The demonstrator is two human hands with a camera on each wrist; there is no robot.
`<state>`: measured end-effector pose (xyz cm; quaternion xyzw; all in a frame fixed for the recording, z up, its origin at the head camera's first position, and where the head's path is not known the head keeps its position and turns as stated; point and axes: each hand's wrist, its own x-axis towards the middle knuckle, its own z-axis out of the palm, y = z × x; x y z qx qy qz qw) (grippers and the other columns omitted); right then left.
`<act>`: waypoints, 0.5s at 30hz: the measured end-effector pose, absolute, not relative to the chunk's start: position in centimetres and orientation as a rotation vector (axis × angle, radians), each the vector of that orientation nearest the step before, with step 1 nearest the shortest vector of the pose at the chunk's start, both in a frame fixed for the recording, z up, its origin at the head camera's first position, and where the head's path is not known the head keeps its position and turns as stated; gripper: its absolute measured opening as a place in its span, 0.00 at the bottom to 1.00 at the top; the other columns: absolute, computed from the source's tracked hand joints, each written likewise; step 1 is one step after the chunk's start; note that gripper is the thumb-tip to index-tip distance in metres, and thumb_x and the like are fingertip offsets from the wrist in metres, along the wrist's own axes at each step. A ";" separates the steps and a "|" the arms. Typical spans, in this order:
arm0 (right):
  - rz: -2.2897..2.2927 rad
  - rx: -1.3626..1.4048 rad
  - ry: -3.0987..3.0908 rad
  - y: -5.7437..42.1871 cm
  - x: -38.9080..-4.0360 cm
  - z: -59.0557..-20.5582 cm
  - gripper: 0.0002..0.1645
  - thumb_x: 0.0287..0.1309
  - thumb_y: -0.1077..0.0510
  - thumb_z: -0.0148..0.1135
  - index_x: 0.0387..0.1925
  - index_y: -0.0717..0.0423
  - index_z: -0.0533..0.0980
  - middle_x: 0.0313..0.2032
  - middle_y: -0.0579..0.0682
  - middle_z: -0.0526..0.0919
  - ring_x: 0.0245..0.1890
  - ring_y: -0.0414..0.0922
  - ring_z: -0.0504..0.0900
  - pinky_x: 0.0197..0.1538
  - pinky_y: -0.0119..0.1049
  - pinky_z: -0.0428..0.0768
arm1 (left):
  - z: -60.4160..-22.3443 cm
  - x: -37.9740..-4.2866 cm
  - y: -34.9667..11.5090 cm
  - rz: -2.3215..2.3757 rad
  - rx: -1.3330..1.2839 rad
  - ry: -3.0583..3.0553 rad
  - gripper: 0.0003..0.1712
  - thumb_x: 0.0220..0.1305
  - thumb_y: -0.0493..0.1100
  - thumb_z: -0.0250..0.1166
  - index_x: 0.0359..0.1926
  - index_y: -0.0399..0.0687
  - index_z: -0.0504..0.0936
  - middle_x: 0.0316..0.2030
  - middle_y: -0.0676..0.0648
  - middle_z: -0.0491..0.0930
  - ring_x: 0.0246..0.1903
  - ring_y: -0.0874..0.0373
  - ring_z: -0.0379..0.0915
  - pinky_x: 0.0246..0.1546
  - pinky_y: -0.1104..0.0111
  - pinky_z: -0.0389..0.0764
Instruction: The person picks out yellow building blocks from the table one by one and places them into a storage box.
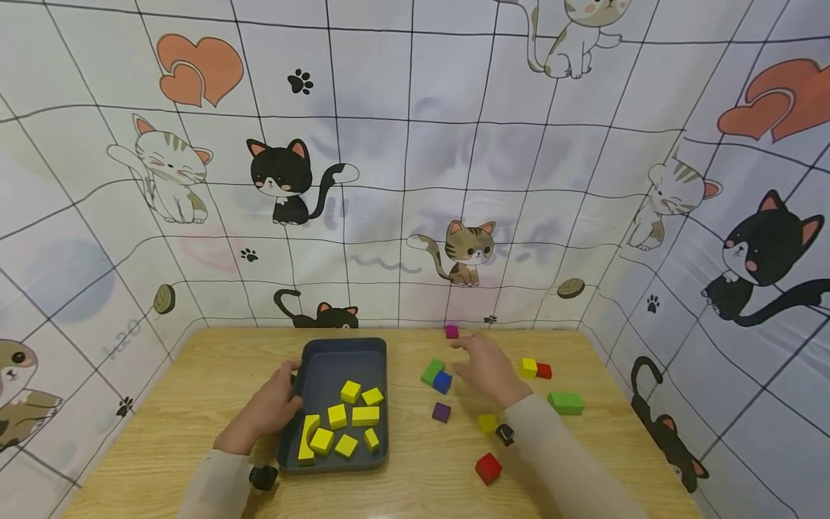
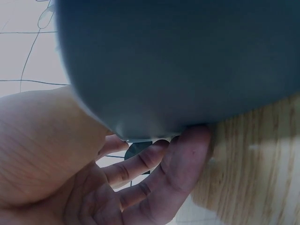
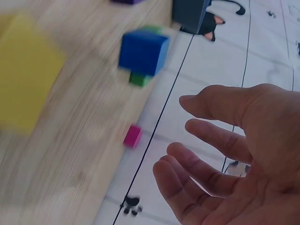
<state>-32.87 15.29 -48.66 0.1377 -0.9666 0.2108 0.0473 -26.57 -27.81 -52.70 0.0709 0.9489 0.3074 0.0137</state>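
left hand (image 1: 271,404) touches tray (image 1: 340,362); right hand (image 1: 488,371) hovers near 1 magenta block (image 1: 452,331).

Head view overlooks tray (image 1: 340,360) (left wrist view nearer).

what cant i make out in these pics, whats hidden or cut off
Left wrist: whether the left hand grips the tray or only braces it; the tray covers part of the hand.
Left wrist: the yellow blocks in the tray, blocked by its side.
Head: one corner of the loose yellow block, behind the black wrist camera.
Right wrist: much of the green block, behind the blue block.
Right wrist: the purple block, cut off by the top edge.
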 end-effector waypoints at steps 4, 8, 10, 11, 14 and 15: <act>0.572 0.375 -2.957 17.4 -33.3 -48.8 0.26 0.64 0.55 0.74 0.63 0.54 0.83 0.64 0.56 0.85 0.65 0.60 0.81 0.65 0.60 0.82 | -52.7 -26.5 -27.8 0.958 0.210 2.951 0.40 0.70 0.33 0.64 0.77 0.33 0.58 0.65 0.27 0.74 0.58 0.38 0.80 0.57 0.44 0.85; 0.560 0.348 -2.947 20.0 -33.8 -49.1 0.26 0.64 0.57 0.74 0.63 0.57 0.83 0.64 0.58 0.84 0.67 0.63 0.79 0.67 0.62 0.79 | -52.7 -26.5 -27.7 0.957 0.206 2.952 0.40 0.70 0.33 0.64 0.78 0.33 0.58 0.66 0.27 0.73 0.59 0.38 0.80 0.58 0.44 0.84; 0.556 0.331 -2.942 21.2 -34.0 -49.4 0.26 0.63 0.58 0.74 0.62 0.58 0.83 0.63 0.60 0.84 0.65 0.63 0.80 0.66 0.62 0.80 | -52.7 -26.5 -27.8 0.955 0.211 2.956 0.40 0.70 0.34 0.64 0.77 0.33 0.58 0.66 0.27 0.74 0.59 0.38 0.80 0.58 0.44 0.84; 0.556 0.319 -2.942 21.8 -34.0 -49.5 0.25 0.63 0.58 0.74 0.61 0.58 0.83 0.62 0.60 0.84 0.64 0.63 0.80 0.65 0.62 0.81 | -52.7 -26.5 -27.8 0.957 0.212 2.956 0.40 0.70 0.33 0.64 0.77 0.33 0.58 0.66 0.27 0.74 0.59 0.38 0.80 0.57 0.44 0.84; 0.540 0.278 -2.952 23.4 -34.0 -49.8 0.25 0.63 0.59 0.73 0.61 0.59 0.83 0.60 0.63 0.84 0.59 0.62 0.82 0.61 0.61 0.82 | -52.7 -26.5 -27.8 0.961 0.215 2.957 0.40 0.69 0.33 0.64 0.77 0.32 0.58 0.65 0.27 0.74 0.58 0.38 0.80 0.57 0.45 0.85; 0.540 0.260 -2.957 23.8 -34.0 -49.9 0.25 0.63 0.59 0.73 0.61 0.59 0.83 0.59 0.63 0.84 0.57 0.62 0.82 0.59 0.60 0.83 | -52.8 -26.5 -27.8 0.962 0.216 2.958 0.40 0.69 0.33 0.64 0.77 0.32 0.58 0.65 0.27 0.75 0.58 0.38 0.80 0.56 0.45 0.85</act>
